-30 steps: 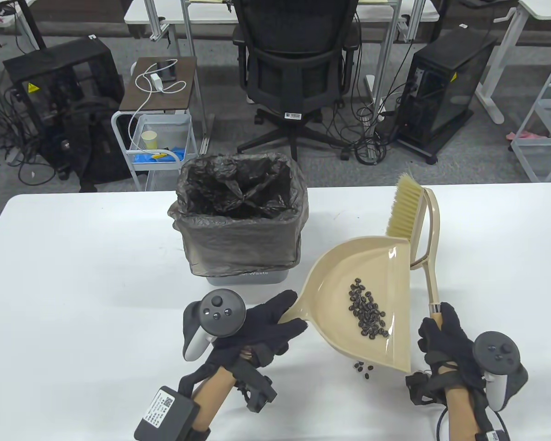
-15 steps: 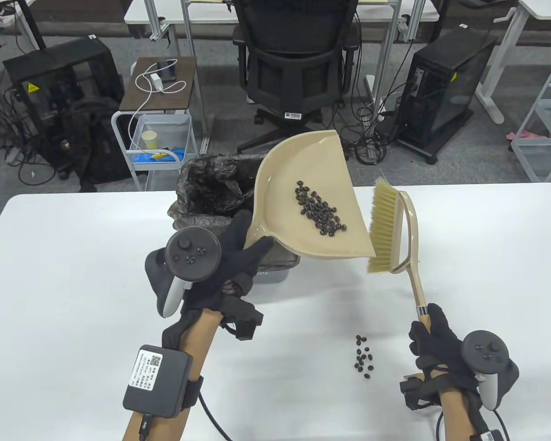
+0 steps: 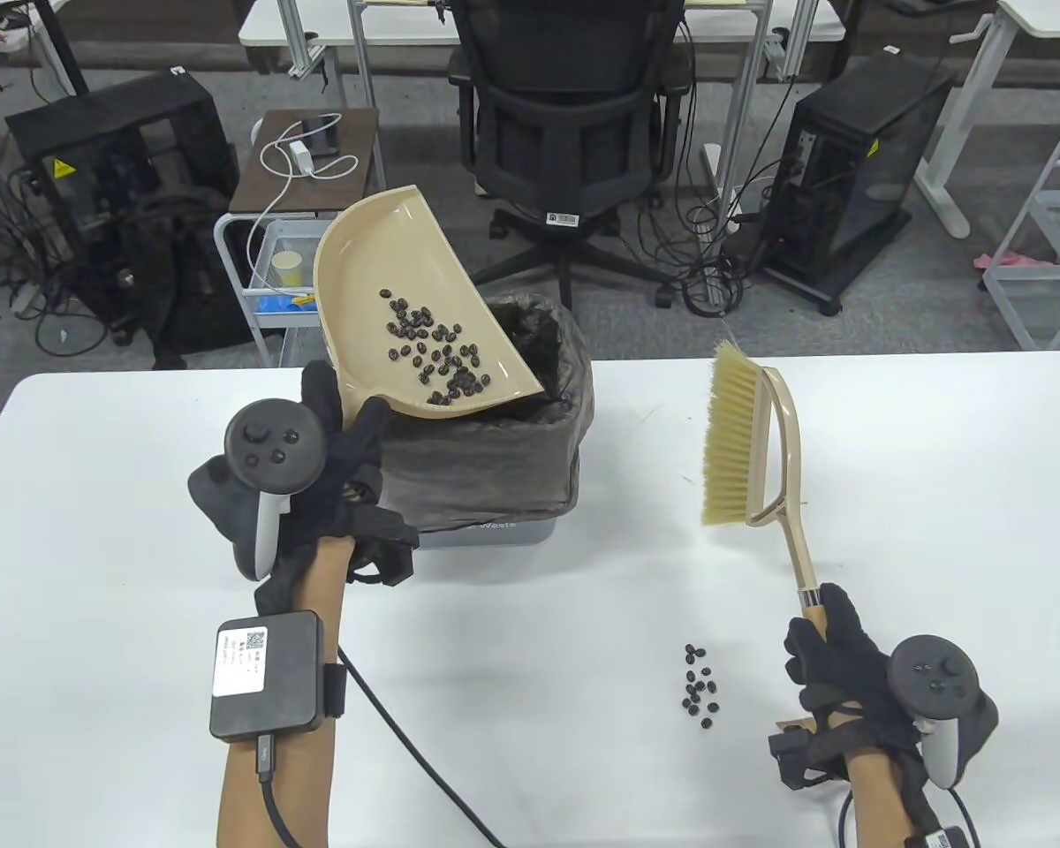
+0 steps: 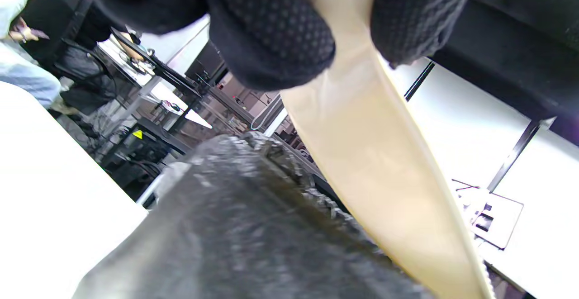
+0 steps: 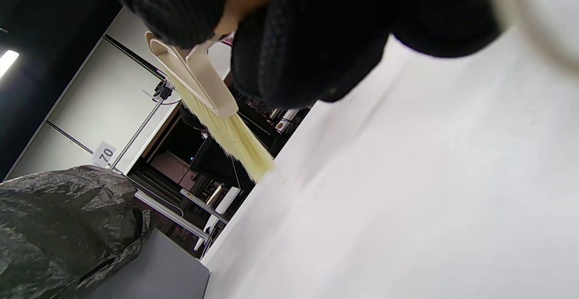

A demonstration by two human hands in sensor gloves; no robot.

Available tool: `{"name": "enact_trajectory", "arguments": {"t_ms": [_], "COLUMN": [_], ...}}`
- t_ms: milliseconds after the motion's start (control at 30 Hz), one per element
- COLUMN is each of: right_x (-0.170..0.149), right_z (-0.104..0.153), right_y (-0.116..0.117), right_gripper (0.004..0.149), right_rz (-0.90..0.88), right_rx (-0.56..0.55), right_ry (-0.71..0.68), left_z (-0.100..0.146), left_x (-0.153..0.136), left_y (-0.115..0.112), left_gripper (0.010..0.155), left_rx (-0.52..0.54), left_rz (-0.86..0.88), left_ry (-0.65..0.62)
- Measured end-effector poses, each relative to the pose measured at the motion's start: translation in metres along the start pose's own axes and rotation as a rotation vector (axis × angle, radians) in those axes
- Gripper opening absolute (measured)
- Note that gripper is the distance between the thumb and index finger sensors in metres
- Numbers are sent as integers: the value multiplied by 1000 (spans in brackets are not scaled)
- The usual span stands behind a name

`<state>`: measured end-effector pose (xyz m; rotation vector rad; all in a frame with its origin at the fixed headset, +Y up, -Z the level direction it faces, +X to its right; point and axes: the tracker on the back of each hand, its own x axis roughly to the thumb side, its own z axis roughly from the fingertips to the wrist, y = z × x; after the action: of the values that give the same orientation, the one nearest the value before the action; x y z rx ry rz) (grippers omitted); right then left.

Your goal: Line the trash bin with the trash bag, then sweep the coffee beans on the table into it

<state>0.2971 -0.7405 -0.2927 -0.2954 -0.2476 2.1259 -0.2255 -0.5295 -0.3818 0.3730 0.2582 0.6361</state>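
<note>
My left hand (image 3: 340, 442) grips the handle of the beige dustpan (image 3: 371, 291) and holds it tilted above the bag-lined bin (image 3: 486, 473), with its lip over the bin's mouth. Several coffee beans (image 3: 433, 353) lie in the pan, slid toward the lip. The left wrist view shows gloved fingers (image 4: 271, 32) around the pan's handle (image 4: 380, 163) above the black bag (image 4: 253, 231). My right hand (image 3: 835, 649) holds the brush (image 3: 746, 442) by its handle, bristles raised to the right of the bin. A small pile of beans (image 3: 700, 689) lies on the white table (image 3: 141, 530).
The bin stands at the back middle of the table, near the far edge. Beyond that edge are an office chair (image 3: 574, 115), a small cart (image 3: 305, 256) and computer cases on the floor. A cable (image 3: 406, 742) trails from my left forearm across the table.
My left hand has lifted the dustpan off the table and swung it left over the bin, tilting it so the beans slide to the lip. The brush shifted slightly left.
</note>
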Motion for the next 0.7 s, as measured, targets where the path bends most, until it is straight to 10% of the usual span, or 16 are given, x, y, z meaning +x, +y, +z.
{"name": "enact_trajectory", "arguments": {"t_ms": [700], "right_x": [-2], "right_z": [0], "right_y": [-2], "right_gripper": [65], "right_rz": [-3], "right_rx": [-6], "right_ry": [7], "left_z": [15], "left_x": [14], "left_y": [-11], "left_gripper": [67], "left_rx": [103], "left_rz": [-85], "left_ry": [-160]}}
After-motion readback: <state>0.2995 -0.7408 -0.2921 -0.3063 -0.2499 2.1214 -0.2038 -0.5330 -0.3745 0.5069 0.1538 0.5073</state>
